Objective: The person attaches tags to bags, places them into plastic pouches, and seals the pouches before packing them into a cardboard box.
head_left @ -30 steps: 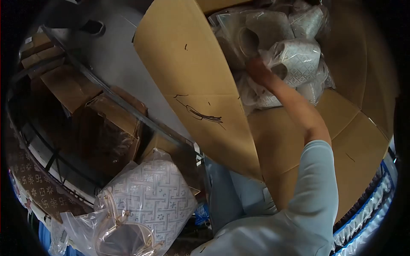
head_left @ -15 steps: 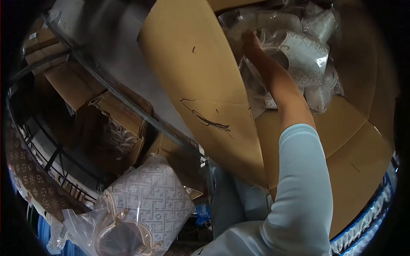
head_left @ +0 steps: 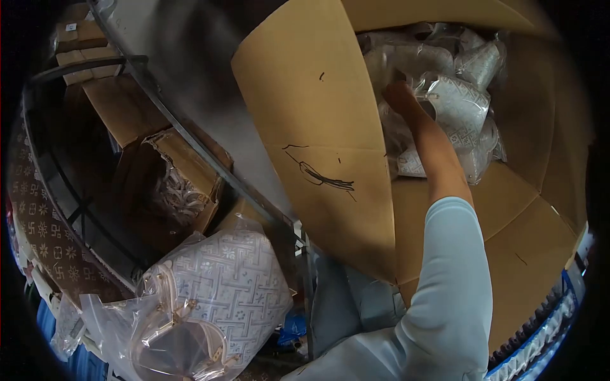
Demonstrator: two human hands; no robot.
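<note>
Reaching into a large cardboard box (head_left: 473, 213), my right hand (head_left: 399, 95) is among several handbags in clear plastic. Its fingers look closed on the plastic wrap of a handbag (head_left: 410, 60); the fingertips are partly hidden. Just right of my wrist lies a white patterned handbag (head_left: 457, 108), also wrapped in plastic. My left hand is out of view. At the lower left, outside the box, a larger light patterned handbag (head_left: 235, 286) with beige handles and gold-coloured fittings sits in a clear plastic bag.
A tall box flap (head_left: 318, 120) with black scribbles stands left of my arm. Behind a dark metal rail (head_left: 184, 140) is an open carton (head_left: 190, 171) with crumpled packing inside. Brown patterned material (head_left: 47, 222) lies at the far left. A blue-edged clear plastic item (head_left: 549, 336) shows at lower right.
The view has shifted, so the box and its handbags appear lower and further right. My right hand stays among the wrapped handbags. The lower-left handbag has barely changed position.
</note>
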